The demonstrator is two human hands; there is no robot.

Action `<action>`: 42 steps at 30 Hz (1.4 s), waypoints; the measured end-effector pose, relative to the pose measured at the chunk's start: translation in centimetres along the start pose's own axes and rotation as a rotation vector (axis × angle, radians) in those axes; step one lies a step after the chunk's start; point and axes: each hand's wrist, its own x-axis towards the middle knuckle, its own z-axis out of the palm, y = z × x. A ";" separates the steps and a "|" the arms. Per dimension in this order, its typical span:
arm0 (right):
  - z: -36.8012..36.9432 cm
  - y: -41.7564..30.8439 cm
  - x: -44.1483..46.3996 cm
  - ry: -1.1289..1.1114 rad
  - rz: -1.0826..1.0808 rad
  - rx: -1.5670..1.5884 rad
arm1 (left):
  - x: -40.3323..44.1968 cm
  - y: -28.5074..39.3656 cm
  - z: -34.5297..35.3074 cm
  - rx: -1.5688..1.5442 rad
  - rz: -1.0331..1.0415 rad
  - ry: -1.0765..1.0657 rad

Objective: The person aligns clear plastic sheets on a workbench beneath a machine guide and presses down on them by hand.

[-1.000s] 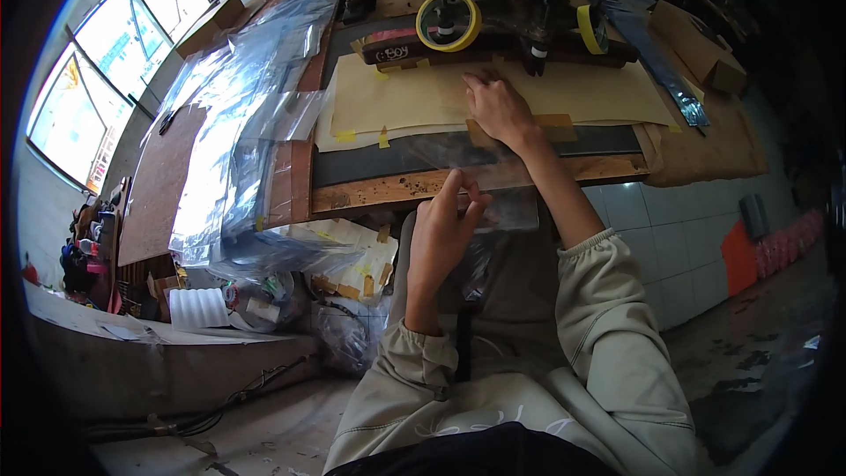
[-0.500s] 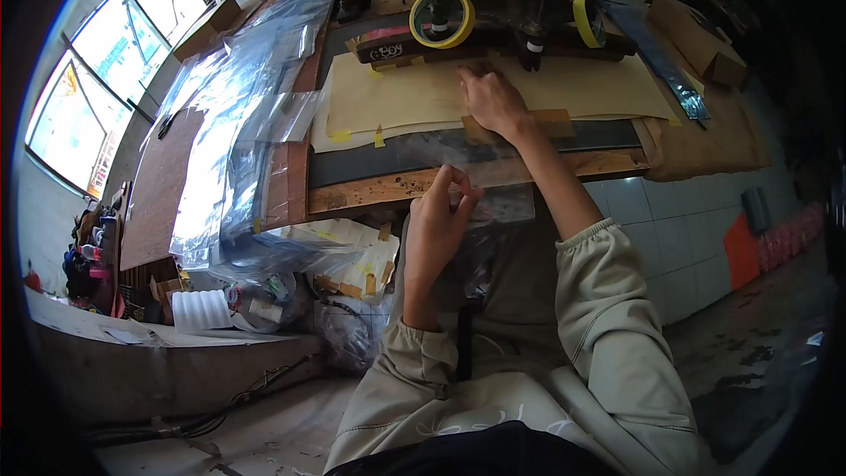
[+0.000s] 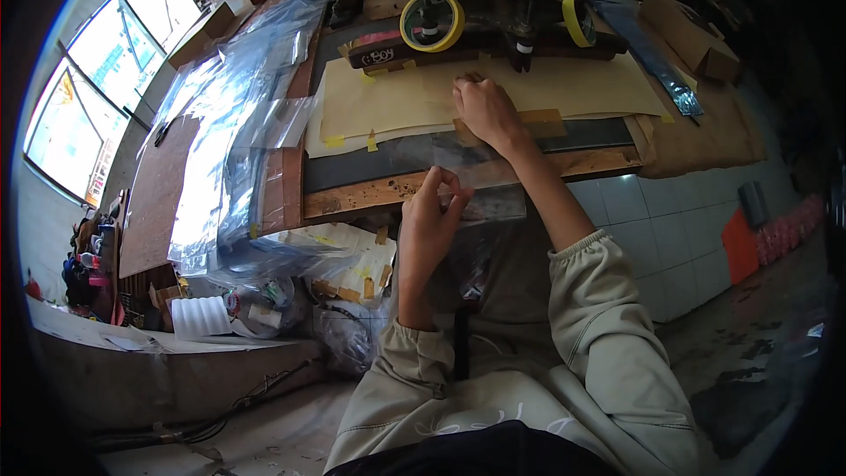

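My left hand (image 3: 432,219) is in front of the bench's wooden front edge (image 3: 370,196), thumb and forefinger pinched together on what looks like clear plastic film (image 3: 495,204). The film is hard to trace; it hangs over the edge and lies partly across the dark strip (image 3: 388,162) behind it. My right hand (image 3: 486,111) rests on the cream sheet (image 3: 388,106), fingers curled under and pressed down. Whatever those fingertips hold is hidden. Brown tape (image 3: 551,122) and small yellow tape pieces (image 3: 371,140) stick to the cream sheet.
Behind the sheet stands a machine with a dark crossbar (image 3: 493,55) carrying yellow tape rolls (image 3: 458,22). Clear plastic sheets (image 3: 238,137) are piled at left. Right are a cardboard box (image 3: 687,35), brown paper (image 3: 705,137) and a shiny strip (image 3: 683,97).
My right hand's forefinger was stretched forward and is now curled in, the hand slightly nearer me. My left hand keeps its pinch. The whole view has shifted slightly.
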 end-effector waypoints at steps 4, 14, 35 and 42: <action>0.1 0.1 0.0 0.017 -0.001 0.025 | 0.0 0.2 0.0 0.035 0.032 0.017; 0.2 0.2 0.1 0.036 -0.021 0.014 | 0.1 0.0 0.1 0.016 0.030 0.027; 0.2 0.2 0.0 0.013 -0.008 0.027 | 0.0 0.7 0.1 0.114 0.024 0.057; 0.6 0.4 0.1 0.064 -0.016 0.038 | 0.3 -1.8 0.7 -0.053 0.077 0.088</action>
